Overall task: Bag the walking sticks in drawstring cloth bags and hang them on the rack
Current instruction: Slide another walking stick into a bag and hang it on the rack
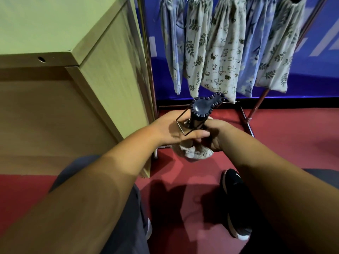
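A walking stick stands upright in front of me, its dark ribbed handle (205,107) pointing up at the camera. A pale cloth bag (194,153) is bunched around the shaft just below the handle. My left hand (176,131) grips the bag's neck and shaft from the left, thumb stretched across the front. A thin dark cord loop (185,123) runs over that hand. My right hand (214,136) grips the gathered cloth from the right. Most of the shaft is hidden by the bag and my hands.
Several bagged sticks in printed drawstring bags (222,52) hang from a metal rack (148,52) against a blue wall. A wooden cabinet (102,74) stands close on the left. The floor is red (293,129). My black shoe (234,202) is below my hands.
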Available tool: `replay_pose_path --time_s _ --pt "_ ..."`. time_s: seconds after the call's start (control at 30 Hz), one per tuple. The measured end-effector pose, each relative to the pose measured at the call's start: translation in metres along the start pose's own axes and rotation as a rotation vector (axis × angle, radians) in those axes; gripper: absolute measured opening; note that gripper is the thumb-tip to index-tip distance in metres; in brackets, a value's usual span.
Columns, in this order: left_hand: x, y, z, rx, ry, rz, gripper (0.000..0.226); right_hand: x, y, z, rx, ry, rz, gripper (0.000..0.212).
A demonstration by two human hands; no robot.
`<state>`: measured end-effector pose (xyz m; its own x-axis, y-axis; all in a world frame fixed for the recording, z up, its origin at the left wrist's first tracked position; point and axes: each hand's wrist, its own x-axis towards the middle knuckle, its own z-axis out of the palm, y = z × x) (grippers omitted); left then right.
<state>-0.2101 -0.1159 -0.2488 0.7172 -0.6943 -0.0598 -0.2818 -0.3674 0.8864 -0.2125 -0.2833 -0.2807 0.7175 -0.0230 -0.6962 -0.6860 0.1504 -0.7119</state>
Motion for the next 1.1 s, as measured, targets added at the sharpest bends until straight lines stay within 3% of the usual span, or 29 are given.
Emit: replay_pose_path --time_s 0.1,0.17,0.3,0.37,0.5,0.6,0.7,0.93,1.1 --pt "0.005 -0.002 0.001 -0.043 0.207 -0.057 0.023 0.001 0.0 0.003 -0.212 0.005 0.041 0.035" --pt "0.011 -0.006 -0.006 0.015 0.318 -0.086 0.029 0.003 0.0 0.004 -0.35 0.093 0.037 0.037" --pt "0.015 -0.006 -0.017 -0.01 0.412 -0.156 0.041 0.01 0.002 0.001 -0.822 0.302 -0.055 0.052" --pt "0.017 -0.01 -0.02 -0.031 0.44 -0.178 0.042 0.007 0.004 0.0 -0.917 0.324 -0.068 0.051" --pt "0.016 -0.015 -0.022 -0.045 0.431 -0.186 0.043 0.004 0.004 0.0 -0.847 0.221 -0.01 0.053" --pt "0.015 -0.013 -0.025 -0.036 0.436 -0.139 0.041 0.003 -0.005 -0.001 -0.727 0.209 -0.105 0.045" --pt "0.014 -0.009 -0.03 -0.012 0.437 -0.114 0.036 0.0 -0.01 -0.001 -0.617 0.184 -0.213 0.051" --pt "0.018 -0.019 -0.038 0.087 0.517 -0.246 0.015 0.0 -0.011 -0.005 -0.377 0.093 -0.345 0.022" --pt "0.017 -0.027 -0.048 0.231 0.461 -0.31 0.014 -0.001 -0.006 -0.012 -0.33 0.095 -0.371 0.025"
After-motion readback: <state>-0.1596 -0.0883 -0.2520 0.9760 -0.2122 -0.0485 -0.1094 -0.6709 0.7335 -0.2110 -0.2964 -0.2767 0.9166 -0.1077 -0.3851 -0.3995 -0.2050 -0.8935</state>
